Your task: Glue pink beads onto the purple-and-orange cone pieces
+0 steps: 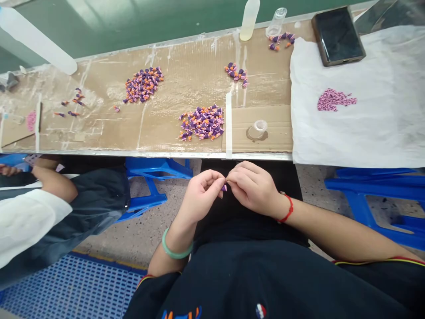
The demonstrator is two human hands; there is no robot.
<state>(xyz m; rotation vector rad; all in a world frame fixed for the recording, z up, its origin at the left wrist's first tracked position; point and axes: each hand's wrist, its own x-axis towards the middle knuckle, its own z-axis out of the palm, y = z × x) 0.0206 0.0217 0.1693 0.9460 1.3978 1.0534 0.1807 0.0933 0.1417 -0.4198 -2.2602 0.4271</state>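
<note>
Over my lap, just off the table's front edge, my left hand (206, 191) pinches a small purple piece (224, 188), mostly hidden by the fingers. My right hand (250, 186) meets it with thumb and forefinger pinched together; whatever lies between those fingertips is too small to make out. On the table in front of my hands lies a heap of small purple, orange and pink pieces (203, 123). To its right a small clear cup (257, 130) stands on a cardboard sheet (279, 115) with a wet patch around it.
More purple-orange pieces (143, 84) lie further left, others (236, 73) behind. A white cloth (381, 133) carries tiny pink bits (334, 100) and a dark device (338, 35). A bottle (249, 20) stands at the back. Another person (59, 212) sits left; blue stools (368, 208) flank me.
</note>
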